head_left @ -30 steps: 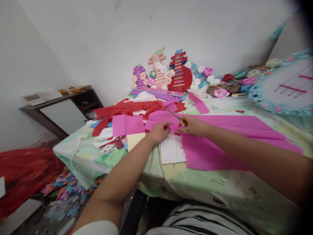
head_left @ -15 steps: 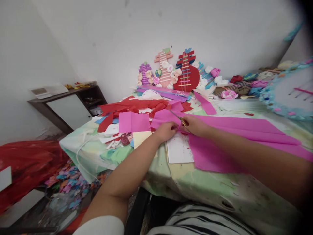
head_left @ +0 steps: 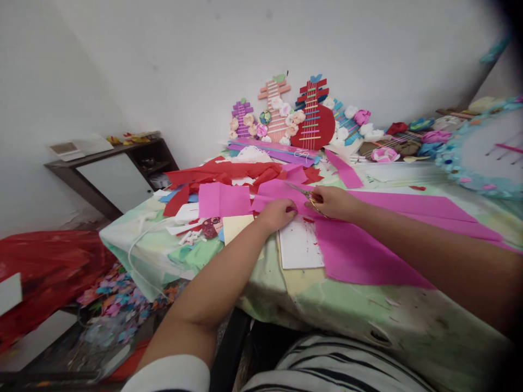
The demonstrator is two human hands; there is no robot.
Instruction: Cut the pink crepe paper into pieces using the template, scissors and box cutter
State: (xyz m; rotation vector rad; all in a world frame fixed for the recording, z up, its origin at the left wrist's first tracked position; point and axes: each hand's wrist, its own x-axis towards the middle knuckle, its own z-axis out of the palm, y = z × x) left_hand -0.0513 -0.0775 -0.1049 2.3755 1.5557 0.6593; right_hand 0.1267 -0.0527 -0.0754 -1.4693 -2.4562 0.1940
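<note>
A pair of scissors [head_left: 307, 194] is in my right hand [head_left: 335, 203], fingers through its gold-coloured handles, blades pointing up and left over pink paper. My left hand [head_left: 278, 215] pinches the near edge of the large pink sheet [head_left: 368, 250] just left of the scissors. That sheet stretches away to the right under my right forearm. Below my hands lies a white board [head_left: 300, 249] with small red scraps on it. A separate square pink piece [head_left: 224, 200] rests to the left.
Decorated paper lutes [head_left: 314, 125] lean on the wall behind red paper pieces [head_left: 229, 171]. A round blue-trimmed drum shape [head_left: 482, 147] stands at the right. A white cable [head_left: 131, 247] hangs over the table's left side, near a low cabinet [head_left: 114, 179].
My right hand and the scissors have shifted slightly right, away from my left hand. The blades show more fully now. My left hand stays nearly in place.
</note>
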